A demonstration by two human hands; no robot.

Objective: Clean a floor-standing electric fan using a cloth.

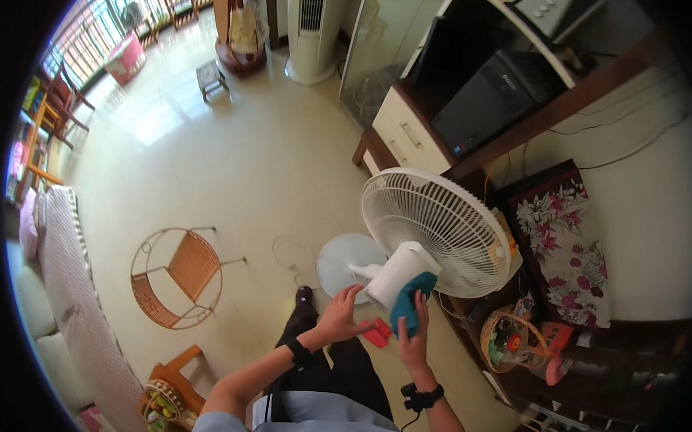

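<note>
A white standing fan (438, 230) with a wire grille stands before me, its motor housing (402, 274) turned toward me and its round base (345, 262) on the floor. My right hand (413, 333) grips a teal cloth (409, 305) against the near right side of the housing. Just left of the housing is my left hand (341, 319), fingers spread, with nothing in it; whether its fingertips touch the housing I cannot tell. A red object (377, 333) lies below, between my hands.
A rattan chair (193, 261) is on the floor at left, near a loose white cord (293, 263). A wooden chair (182, 364) holds a fruit basket (165, 400). The dark cabinet (476, 348) at right bears a wicker basket (513, 341). A long sofa (68, 283) lines the far left.
</note>
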